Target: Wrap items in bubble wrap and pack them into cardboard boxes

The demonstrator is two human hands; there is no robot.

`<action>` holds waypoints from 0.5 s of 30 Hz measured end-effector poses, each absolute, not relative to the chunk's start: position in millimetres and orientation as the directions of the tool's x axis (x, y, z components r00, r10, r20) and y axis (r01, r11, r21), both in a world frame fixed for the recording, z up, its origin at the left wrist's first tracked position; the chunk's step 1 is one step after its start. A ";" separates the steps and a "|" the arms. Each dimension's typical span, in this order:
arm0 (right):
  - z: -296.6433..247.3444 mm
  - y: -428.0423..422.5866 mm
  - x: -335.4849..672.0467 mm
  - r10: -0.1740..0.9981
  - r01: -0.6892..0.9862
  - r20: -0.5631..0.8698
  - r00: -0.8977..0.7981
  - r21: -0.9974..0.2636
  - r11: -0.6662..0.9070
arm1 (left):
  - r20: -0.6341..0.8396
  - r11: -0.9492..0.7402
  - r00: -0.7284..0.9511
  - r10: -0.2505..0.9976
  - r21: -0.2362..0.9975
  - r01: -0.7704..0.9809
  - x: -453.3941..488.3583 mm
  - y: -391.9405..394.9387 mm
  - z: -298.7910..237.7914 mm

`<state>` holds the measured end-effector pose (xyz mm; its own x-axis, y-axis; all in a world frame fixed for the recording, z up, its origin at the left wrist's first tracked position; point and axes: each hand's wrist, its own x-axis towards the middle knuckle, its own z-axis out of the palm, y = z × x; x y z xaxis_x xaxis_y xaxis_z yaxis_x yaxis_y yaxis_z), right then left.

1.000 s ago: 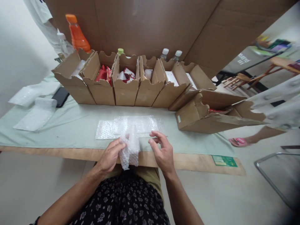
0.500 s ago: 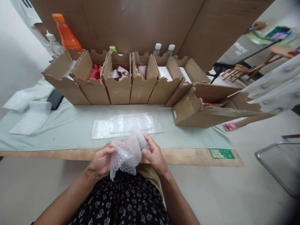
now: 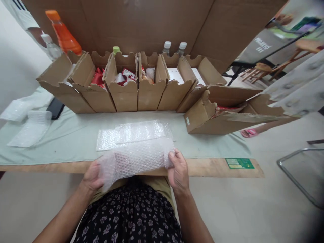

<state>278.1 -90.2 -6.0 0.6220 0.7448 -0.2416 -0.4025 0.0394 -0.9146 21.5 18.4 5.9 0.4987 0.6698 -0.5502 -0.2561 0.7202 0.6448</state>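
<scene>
A sheet of clear bubble wrap (image 3: 141, 157) is stretched between my two hands, over the front edge of the table. My left hand (image 3: 93, 175) grips its left end, where the film is crumpled. At the other end, my right hand (image 3: 178, 168) pinches the wrap with the thumb on top. Just beyond it, flat bubble wrap pieces (image 3: 136, 131) lie overlapping on the pale green cloth.
Open cardboard bins (image 3: 126, 98) stand in a row behind, holding packets and white items. Another cardboard box (image 3: 202, 118) sits angled at the right. More bubble wrap (image 3: 32, 130) and a dark phone (image 3: 55, 108) lie at left. An orange bottle (image 3: 64, 35) stands behind the bins.
The bunched bubble wrap has been spread into a long sheet. My hands have moved apart, the left one leftward and the right one rightward, both still gripping it.
</scene>
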 end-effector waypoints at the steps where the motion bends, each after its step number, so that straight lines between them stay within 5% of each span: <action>1: -5.8 -90.7 278.7 0.717 -0.355 -0.211 0.665 -0.933 0.054 | -0.580 0.751 0.506 0.638 0.615 -0.241 19.4 19.3 6.8; 4: -2.0 -93.2 278.9 0.678 -0.255 -0.141 0.721 -0.964 0.072 | -0.625 0.810 0.530 0.573 0.532 -0.247 12.8 17.6 10.5; 7: 5.5 -96.6 273.8 0.757 -0.239 -0.122 0.641 -0.970 0.046 | -0.588 0.793 0.542 0.600 0.525 -0.308 7.3 7.8 12.5; 12: 12.0 -101.4 271.0 0.817 -0.253 -0.120 0.564 -0.967 0.033 | -0.602 0.666 0.355 0.715 0.741 -0.084 3.3 -6.6 14.7; 15: 12.1 -98.8 284.4 0.725 -0.104 -0.059 0.687 -0.994 0.018 | -0.509 0.514 0.211 0.835 0.857 0.033 -2.1 6.4 25.6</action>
<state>284.4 -98.8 12.1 0.6867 0.7246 -0.0588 -0.1036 0.0175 -0.9945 -2.1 6.4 25.6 0.2106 0.8349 -0.5085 0.0334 0.5138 0.8573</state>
